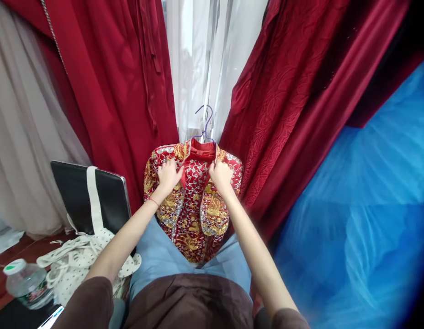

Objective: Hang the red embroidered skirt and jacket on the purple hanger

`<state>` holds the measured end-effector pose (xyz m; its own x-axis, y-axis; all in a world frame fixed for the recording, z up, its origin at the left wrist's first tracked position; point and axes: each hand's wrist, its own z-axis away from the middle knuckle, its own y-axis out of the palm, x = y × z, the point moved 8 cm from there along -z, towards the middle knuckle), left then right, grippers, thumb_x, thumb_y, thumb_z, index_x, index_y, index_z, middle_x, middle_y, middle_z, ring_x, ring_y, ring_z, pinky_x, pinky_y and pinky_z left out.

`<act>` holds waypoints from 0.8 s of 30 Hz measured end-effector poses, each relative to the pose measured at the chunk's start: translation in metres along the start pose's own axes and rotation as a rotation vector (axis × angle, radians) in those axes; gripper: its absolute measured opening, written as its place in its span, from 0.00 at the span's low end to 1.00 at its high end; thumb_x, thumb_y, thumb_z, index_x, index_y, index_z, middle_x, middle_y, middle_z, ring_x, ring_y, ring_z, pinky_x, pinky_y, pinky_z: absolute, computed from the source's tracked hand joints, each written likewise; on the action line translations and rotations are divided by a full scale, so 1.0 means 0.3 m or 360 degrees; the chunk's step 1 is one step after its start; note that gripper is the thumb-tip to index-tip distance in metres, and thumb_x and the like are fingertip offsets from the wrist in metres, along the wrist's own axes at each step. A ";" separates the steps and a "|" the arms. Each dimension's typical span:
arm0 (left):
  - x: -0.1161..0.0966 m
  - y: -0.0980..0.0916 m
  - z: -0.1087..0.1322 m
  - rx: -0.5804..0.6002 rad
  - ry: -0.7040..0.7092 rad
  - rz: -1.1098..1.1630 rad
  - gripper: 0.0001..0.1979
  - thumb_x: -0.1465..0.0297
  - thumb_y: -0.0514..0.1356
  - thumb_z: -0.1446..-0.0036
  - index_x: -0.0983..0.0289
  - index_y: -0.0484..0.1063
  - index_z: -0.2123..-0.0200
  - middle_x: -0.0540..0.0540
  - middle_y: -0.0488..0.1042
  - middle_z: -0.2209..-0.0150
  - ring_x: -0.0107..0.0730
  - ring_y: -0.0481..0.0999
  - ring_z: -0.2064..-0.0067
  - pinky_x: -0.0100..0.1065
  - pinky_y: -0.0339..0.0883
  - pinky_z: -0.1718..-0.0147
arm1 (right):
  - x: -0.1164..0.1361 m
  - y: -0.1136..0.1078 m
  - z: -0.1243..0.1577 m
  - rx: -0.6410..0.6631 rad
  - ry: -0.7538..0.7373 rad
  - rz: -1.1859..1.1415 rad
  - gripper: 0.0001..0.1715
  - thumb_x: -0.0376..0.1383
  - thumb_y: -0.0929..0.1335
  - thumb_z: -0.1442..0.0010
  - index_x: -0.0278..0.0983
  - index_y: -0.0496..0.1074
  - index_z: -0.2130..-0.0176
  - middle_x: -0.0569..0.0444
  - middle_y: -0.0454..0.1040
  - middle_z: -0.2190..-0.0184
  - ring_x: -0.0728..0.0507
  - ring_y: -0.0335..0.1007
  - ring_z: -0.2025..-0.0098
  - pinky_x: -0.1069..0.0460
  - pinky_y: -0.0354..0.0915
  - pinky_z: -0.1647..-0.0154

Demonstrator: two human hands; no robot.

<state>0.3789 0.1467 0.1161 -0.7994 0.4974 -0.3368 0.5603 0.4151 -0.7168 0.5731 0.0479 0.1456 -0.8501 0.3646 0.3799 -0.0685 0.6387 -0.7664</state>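
Note:
A red jacket (194, 201) with dense gold and silver embroidery hangs upright in front of my legs. It is on a thin purple hanger (209, 119), whose hook rises above the collar. My left hand (168, 176) is closed on the jacket's left front below the shoulder, thumb toward the opening edge. Across from it, my right hand (220, 175) grips the other front edge just under the collar. Between them the front is parted, and the red lining and embroidered inner part show. Some fingertips of both hands are hidden by the cloth.
Dark red garments (119, 91) hang on both sides, with white fabric (191, 59) behind. Blue tulle (379, 219) fills the right. On the left stand a black panel with a white strap (111, 201), a dotted white cloth (78, 260) and a plastic bottle (27, 283).

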 end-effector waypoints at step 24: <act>-0.044 0.227 0.181 0.0435 0.0086 0.0048 0.13 0.60 0.55 0.38 0.60 0.71 0.56 0.60 0.80 0.58 0.44 0.80 0.55 0.37 0.67 0.59 | -0.052 0.225 0.165 -0.0014 -0.0477 -0.0865 0.15 0.44 0.59 0.34 0.36 0.67 0.58 0.47 0.75 0.59 0.44 0.70 0.59 0.51 0.64 0.53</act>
<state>0.4158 0.1270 0.0385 -0.7664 0.5496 -0.3326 0.4986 0.1824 -0.8475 0.5560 0.0518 0.0623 -0.8046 -0.2195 0.5518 -0.5296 0.6856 -0.4995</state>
